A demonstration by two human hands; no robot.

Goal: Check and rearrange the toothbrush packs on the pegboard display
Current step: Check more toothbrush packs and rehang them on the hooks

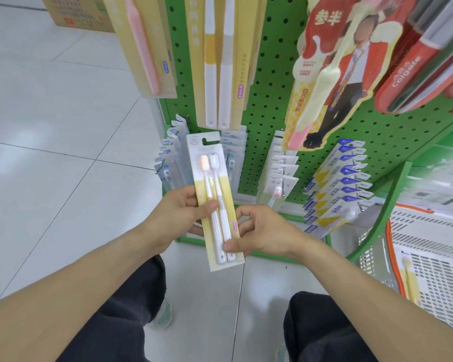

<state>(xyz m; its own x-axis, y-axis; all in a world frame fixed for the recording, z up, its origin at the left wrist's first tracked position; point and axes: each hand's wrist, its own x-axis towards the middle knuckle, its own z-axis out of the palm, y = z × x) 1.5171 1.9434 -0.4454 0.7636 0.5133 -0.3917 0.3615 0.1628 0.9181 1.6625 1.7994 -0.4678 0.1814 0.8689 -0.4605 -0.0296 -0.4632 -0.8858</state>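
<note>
Head view: left hand (179, 211) and right hand (262, 233) both pinch a yellow-and-white card twin toothbrush pack (215, 202), held upright-tilted in front of the green perforated metal pegboard (272, 74)

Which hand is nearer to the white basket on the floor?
Right. The right hand pinches the lower end of the toothbrush pack, on the white basket side; the left hand grips its far edge.
</note>
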